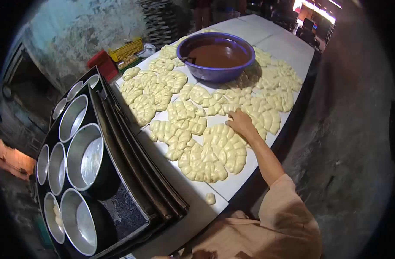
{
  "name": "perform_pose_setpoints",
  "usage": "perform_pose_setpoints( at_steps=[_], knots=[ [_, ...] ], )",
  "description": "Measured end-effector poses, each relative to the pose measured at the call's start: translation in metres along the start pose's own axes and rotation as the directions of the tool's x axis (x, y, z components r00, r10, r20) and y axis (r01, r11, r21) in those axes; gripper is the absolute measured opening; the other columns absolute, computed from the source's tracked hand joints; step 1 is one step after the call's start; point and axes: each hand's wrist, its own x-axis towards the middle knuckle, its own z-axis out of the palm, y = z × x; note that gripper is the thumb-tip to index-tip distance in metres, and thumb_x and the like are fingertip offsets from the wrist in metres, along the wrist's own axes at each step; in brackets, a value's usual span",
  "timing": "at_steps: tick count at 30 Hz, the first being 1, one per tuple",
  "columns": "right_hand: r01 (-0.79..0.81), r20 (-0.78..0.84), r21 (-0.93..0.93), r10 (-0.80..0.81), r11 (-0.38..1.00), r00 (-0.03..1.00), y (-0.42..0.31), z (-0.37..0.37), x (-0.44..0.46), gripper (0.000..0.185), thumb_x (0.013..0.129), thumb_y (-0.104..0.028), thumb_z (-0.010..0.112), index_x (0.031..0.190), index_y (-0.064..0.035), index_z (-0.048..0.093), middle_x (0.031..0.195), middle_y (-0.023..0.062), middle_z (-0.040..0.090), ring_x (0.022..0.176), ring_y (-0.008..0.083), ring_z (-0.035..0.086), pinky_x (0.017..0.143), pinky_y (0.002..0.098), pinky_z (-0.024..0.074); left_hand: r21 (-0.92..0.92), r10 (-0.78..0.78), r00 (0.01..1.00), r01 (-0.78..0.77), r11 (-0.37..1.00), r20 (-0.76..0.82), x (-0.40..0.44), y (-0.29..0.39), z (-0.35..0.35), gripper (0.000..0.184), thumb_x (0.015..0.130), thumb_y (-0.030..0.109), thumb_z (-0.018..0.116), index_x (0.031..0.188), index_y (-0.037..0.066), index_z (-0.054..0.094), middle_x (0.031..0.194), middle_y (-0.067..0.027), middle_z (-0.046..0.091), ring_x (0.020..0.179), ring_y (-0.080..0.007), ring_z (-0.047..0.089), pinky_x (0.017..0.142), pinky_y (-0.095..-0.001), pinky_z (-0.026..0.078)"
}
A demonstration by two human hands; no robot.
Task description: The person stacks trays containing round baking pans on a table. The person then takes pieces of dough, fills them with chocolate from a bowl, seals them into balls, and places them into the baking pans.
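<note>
My right hand (240, 122) reaches across the table, its fingers bent and pressed together on a piece of pale dough. Around it lie many soft, segmented dough pieces (225, 149) set side by side in curved rows and touching one another. Nearer the table's front edge, one small lump of dough (210, 198) sits apart. Beyond my hand, a large purple basin (217, 74) with brown liquid in it stands among the dough pieces. My left hand cannot be made out in the picture.
On the left, a stack of dark trays (132, 159) carries several round metal pans (85, 157); one pan holds some pale dough. A yellow crate (126, 49) and a red container (103, 64) are by the wall. The white table (288, 41) extends away from me.
</note>
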Motion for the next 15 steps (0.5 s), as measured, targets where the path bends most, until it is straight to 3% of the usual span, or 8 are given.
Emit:
perform_pose_setpoints(
  at_steps=[2, 4, 8, 10, 12, 13, 14, 15],
  knots=[
    [0.030, -0.038, 0.022, -0.029, 0.999, 0.999, 0.007, 0.005, 0.008, 0.034, 0.079, -0.028, 0.070, 0.102, -0.0036, 0.066, 0.109, 0.0215, 0.059, 0.099, 0.0401, 0.062, 0.087, 0.0475, 0.0502, -0.190, -0.067, 0.997, 0.058, 0.980, -0.040, 0.011, -0.016, 0.017, 0.019, 0.082, 0.005, 0.066, 0.097, -0.006, 0.069, 0.090, -0.0191, 0.072, 0.079, -0.0335, 0.071, 0.069, -0.0388, 0.057],
    [0.071, -0.064, 0.053, -0.067, 0.996, 0.996, 0.017, 0.009, 0.010, 0.034, 0.078, -0.027, 0.071, 0.101, -0.0032, 0.066, 0.110, 0.0222, 0.057, 0.098, 0.0404, 0.062, 0.087, 0.0472, 0.0502, -0.136, -0.263, 0.958, 0.247, 0.959, -0.115, 0.026, -0.010, 0.039, 0.013, 0.081, -0.001, 0.070, 0.094, -0.003, 0.071, 0.092, -0.0165, 0.072, 0.081, -0.0309, 0.071, 0.072, -0.0373, 0.057],
    [0.092, -0.003, 0.153, -0.092, 0.984, 0.996, 0.043, 0.007, 0.035, 0.029, 0.074, -0.018, 0.070, 0.097, -0.0028, 0.064, 0.088, 0.0199, 0.064, 0.089, 0.0384, 0.063, 0.079, 0.0426, 0.0501, -0.308, -0.515, 0.855, 0.474, 0.825, -0.062, 0.051, -0.016, 0.083, 0.013, 0.081, 0.005, 0.074, 0.093, -0.001, 0.071, 0.091, -0.0158, 0.072, 0.084, -0.0307, 0.071, 0.076, -0.0358, 0.056],
    [-0.206, 0.169, 0.674, 0.123, 0.709, 0.978, 0.043, -0.017, 0.037, 0.016, 0.077, -0.012, 0.060, 0.088, -0.0003, 0.063, 0.078, 0.0048, 0.061, 0.077, 0.0159, 0.060, 0.067, 0.0316, 0.0478, -0.267, -0.528, 0.849, 0.510, 0.818, 0.005, 0.076, -0.031, 0.099, 0.019, 0.081, 0.010, 0.074, 0.097, 0.000, 0.071, 0.095, -0.0160, 0.071, 0.088, -0.0314, 0.070, 0.079, -0.0372, 0.055],
    [-0.159, 0.124, 0.854, 0.104, 0.494, 0.987, 0.061, -0.035, 0.043, 0.016, 0.082, -0.014, 0.057, 0.083, 0.0007, 0.063, 0.082, 0.0013, 0.060, 0.077, 0.0093, 0.057, 0.063, 0.0301, 0.0472, -0.146, -0.511, 0.853, 0.521, 0.841, 0.104, 0.098, -0.058, 0.118, 0.030, 0.081, 0.016, 0.075, 0.105, 0.000, 0.069, 0.104, -0.0170, 0.070, 0.095, -0.0324, 0.067, 0.084, -0.0388, 0.053],
    [-0.185, 0.167, 0.881, 0.080, 0.435, 0.983, 0.070, -0.045, 0.047, 0.015, 0.083, -0.015, 0.058, 0.086, -0.0008, 0.063, 0.080, 0.0009, 0.059, 0.075, 0.0086, 0.056, 0.062, 0.0285, 0.0461, -0.174, -0.657, 0.739, 0.673, 0.718, 0.149, 0.104, -0.074, 0.141, 0.034, 0.088, 0.025, 0.068, 0.112, 0.001, 0.070, 0.103, -0.0153, 0.072, 0.089, -0.0235, 0.069, 0.081, -0.0349, 0.053],
    [-0.219, 0.214, 0.901, 0.056, 0.375, 0.975, 0.079, -0.054, 0.051, 0.014, 0.085, -0.015, 0.059, 0.088, -0.0023, 0.063, 0.079, 0.0005, 0.058, 0.073, 0.0079, 0.055, 0.060, 0.0269, 0.0450, -0.255, -0.665, 0.745, 0.633, 0.731, -0.054, 0.134, -0.089, 0.163, 0.019, 0.081, 0.014, 0.075, 0.093, 0.000, 0.075, 0.077, -0.0127, 0.072, 0.067, -0.0202, 0.070, 0.065, -0.0289, 0.054],
    [-0.263, 0.264, 0.915, 0.038, 0.306, 0.964, 0.089, -0.058, 0.052, 0.013, 0.086, -0.016, 0.060, 0.091, -0.0038, 0.063, 0.077, 0.0001, 0.058, 0.070, 0.0072, 0.054, 0.059, 0.0253, 0.0439, -0.150, -0.710, 0.704, 0.703, 0.695, 0.009, 0.156, -0.103, 0.174, 0.024, 0.082, 0.017, 0.076, 0.099, 0.001, 0.074, 0.082, -0.0147, 0.072, 0.073, -0.0208, 0.071, 0.067, -0.0305, 0.055]
  ],
)
